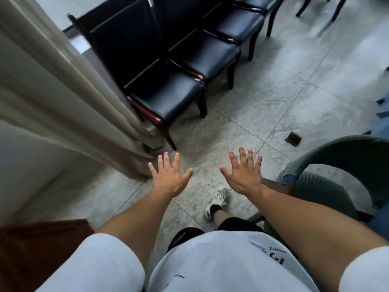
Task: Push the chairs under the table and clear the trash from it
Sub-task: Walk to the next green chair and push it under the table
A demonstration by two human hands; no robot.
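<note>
Reaching forward over the floor, the left hand (170, 177) and the right hand (244, 172) are both spread flat, fingers (244, 154) apart and straight, holding and touching nothing.

The nearest task item is a green-grey upholstered chair (328, 184) just to the right of the person, its curved back rising beside the right forearm. No table surface is visible, and no trash on one can be seen, so where the chair must go cannot be told from this view.

To do this step well, it seems best to turn toward the green-grey chair, take its curved back with both hands, and slide it straight so the legs do not catch on the tile joints.

Ahead, a row of black padded chairs (174, 95) with dark wooden frames stands side by side along the wall. A pale curtain (69, 98) hangs at the left, its hem touching the nearest black chair's leg. The floor (294, 98) is light grey speckled tile, with a small dark square object (293, 138) lying on it near the green-grey chair. A reddish-brown shape (33, 249) fills the lower left corner. The person wears a white shirt, dark shorts and a white sneaker (217, 202).
</note>
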